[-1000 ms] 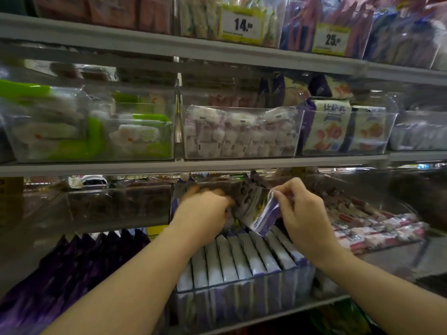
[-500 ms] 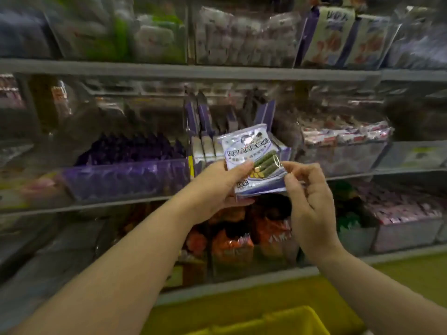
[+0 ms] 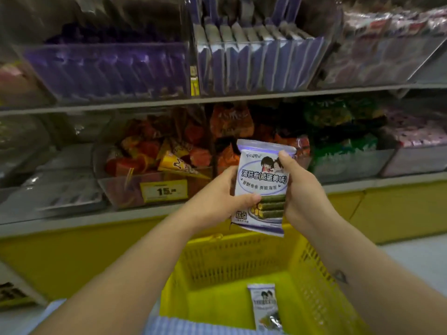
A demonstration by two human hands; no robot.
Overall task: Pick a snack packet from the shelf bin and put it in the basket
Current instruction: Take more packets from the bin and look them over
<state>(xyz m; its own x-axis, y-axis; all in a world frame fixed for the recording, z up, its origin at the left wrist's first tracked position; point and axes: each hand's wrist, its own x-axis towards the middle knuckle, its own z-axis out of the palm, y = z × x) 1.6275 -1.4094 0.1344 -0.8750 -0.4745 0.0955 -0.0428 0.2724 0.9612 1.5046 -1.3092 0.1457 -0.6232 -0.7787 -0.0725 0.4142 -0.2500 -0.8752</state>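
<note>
1. Down from the shelf bin has come the snack packet. 0.5 s ago it was held level with that bin's row. Now it sits at the middle of the frame, in front of the lower shelf, with the bin left at the upper middle.
2. 2 hands hold it upright, its printed face toward the camera. The left hand grips the left edge, thumb across the front and the other fingers hidden behind. The right hand grips the right edge, thumb up near the top corner. The fingers of both hands are clamped on the packet, not apart.
3. The view has tipped downward too. The yellow basket, only a sliver of rim 0.5 s ago, now fills the lower middle of the frame, just below the packet in the picture.
4. 1 matching packet already lies on the basket floor, toward the lower right.
5. My reading is that the pick is done and only the placing remains. The held packet is over the basket opening but well apart from its floor, so it needs lowering or dropping, and both hands must let go.
6. Risk looks small. A light pack could slide toward a wall or land on the other packet, neither of which would matter.
</note>
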